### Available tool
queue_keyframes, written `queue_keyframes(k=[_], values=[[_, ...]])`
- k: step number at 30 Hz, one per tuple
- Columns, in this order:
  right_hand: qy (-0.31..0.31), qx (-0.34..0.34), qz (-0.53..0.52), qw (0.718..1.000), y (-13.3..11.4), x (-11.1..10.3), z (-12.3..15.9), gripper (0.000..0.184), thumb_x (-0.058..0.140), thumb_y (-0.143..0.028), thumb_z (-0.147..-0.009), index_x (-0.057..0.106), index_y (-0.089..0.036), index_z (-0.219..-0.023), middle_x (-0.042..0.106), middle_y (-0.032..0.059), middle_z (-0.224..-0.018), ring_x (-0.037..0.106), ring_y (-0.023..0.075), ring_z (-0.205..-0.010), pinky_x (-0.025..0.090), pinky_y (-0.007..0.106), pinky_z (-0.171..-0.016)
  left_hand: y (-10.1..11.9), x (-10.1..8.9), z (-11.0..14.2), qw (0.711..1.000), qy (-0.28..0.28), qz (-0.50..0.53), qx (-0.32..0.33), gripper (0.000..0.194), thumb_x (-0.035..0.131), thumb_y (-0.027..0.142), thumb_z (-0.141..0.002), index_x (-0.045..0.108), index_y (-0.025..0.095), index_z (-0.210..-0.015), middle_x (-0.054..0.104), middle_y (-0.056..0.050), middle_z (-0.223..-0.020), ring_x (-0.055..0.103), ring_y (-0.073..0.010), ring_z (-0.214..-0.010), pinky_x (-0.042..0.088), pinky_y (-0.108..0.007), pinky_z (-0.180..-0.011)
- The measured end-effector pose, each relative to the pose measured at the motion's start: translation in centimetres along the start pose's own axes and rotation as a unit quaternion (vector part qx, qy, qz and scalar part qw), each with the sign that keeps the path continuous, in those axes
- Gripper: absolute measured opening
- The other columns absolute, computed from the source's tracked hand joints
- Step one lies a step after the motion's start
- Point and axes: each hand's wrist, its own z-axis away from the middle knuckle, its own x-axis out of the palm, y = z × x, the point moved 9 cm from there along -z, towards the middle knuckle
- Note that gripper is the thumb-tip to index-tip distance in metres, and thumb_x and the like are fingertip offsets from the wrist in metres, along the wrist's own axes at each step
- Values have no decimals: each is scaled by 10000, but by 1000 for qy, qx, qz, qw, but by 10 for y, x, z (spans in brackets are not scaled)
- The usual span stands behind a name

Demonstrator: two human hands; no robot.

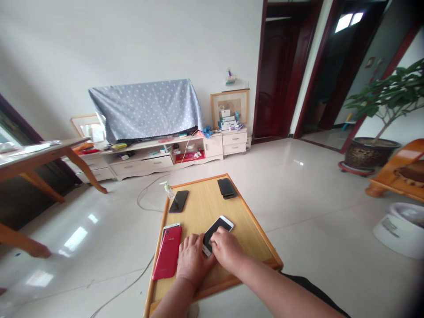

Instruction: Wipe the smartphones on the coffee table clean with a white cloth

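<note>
A white-framed smartphone (pixel 222 222) lies screen up and at a slant on the small wooden table. My left hand (pixel 194 257) grips its lower end, thumb at the near edge and fingers along the left side. Above the dark screen, my right hand (pixel 227 248) is closed with the fingertips pressed down. Whatever those fingers may hold is hidden. Left of my left hand is a red phone (pixel 168 252), back up, partly covering another white phone (pixel 174 225).
On the wooden table (pixel 202 194) are a black phone (pixel 179 202), stacked dark phones (pixel 225 187) and a pump bottle (pixel 168 191). A cable (pixel 132 282) runs across the floor at left. Beyond stand a low cabinet (pixel 142 166), a potted plant (pixel 371 154) and a white bucket (pixel 400 234).
</note>
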Motion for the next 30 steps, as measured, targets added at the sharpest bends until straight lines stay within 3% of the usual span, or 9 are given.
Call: queue_keyframes(k=[2, 7, 10, 13, 16, 20, 23, 26, 30], values=[[-4, -14, 11, 1000, -1, 2, 2, 151, 544, -232, -916, 659, -218, -819, 610, 31, -955, 565, 149, -819, 364, 250, -702, 0, 0, 0, 1000, 5, 0, 5, 549, 550, 562, -854, 596, 233, -1290, 608, -93, -1195, 516, -285, -1131, 358, -394, -957], [29, 78, 46, 995, 39, -24, -12, 213, 531, -305, -960, 667, -218, -821, 599, 38, -968, 569, 141, -778, 370, 253, -678, -2, 3, 1, 1000, 18, 4, 24, 613, 600, 593, -808, 573, 248, -1315, 603, -84, -1212, 505, -295, -1153, 348, -408, -968], [47, 95, 48, 993, 49, -35, -16, 171, 520, -286, -966, 659, -223, -888, 598, 35, -965, 578, 143, -779, 382, 253, -683, -3, 4, 2, 999, 25, 10, 25, 646, 627, 555, -790, 538, 247, -1350, 599, -79, -1233, 495, -289, -1180, 332, -411, -996], [63, 91, 49, 993, 46, -37, -14, 150, 494, -231, -964, 643, -217, -957, 602, 40, -996, 591, 151, -822, 401, 254, -731, -3, 4, 3, 999, 28, 19, 24, 636, 626, 524, -792, 527, 239, -1352, 600, -77, -1238, 495, -278, -1186, 326, -406, -1010], [41, 66, 63, 995, 32, -27, -7, 209, 450, -201, -965, 651, -207, -911, 607, 62, -1034, 593, 163, -852, 409, 267, -751, -4, 4, 3, 999, 29, 22, 24, 630, 626, 520, -793, 527, 233, -1345, 604, -78, -1231, 501, -276, -1175, 333, -405, -1006], [-11, -17, 47, 999, 0, -7, 12, 236, 452, -178, -945, 685, -212, -928, 621, 62, -1018, 585, 175, -892, 421, 264, -774, -4, 5, 2, 999, 28, 20, 29, 619, 616, 529, -805, 528, 233, -1341, 603, -81, -1235, 507, -280, -1171, 342, -406, -1001], [-24, -84, 52, 995, -17, -5, 22, 278, 429, -187, -963, 704, -211, -985, 646, 66, -1012, 572, 196, -962, 428, 287, -865, -4, 6, 2, 999, 24, 20, 30, 601, 611, 531, -811, 535, 236, -1330, 605, -81, -1229, 512, -278, -1163, 350, -402, -989], [-18, -80, 86, 993, -7, -18, 18, 343, 394, -197, -980, 700, -210, -1134, 672, 86, -1098, 559, 228, -1058, 413, 334, -960, -3, 4, 2, 999, 24, 21, 29, 598, 612, 537, -810, 537, 238, -1323, 606, -78, -1222, 510, -279, -1160, 351, -405, -984], [-13, 7, 122, 992, 25, -37, 7, 439, 336, -219, -998, 604, -210, -1346, 598, 108, -1375, 462, 267, -1303, 346, 419, -1087, 0, 3, 2, 999, 24, 25, 33, 590, 638, 506, -791, 541, 238, -1307, 606, -76, -1216, 510, -273, -1155, 346, -400, -989]])
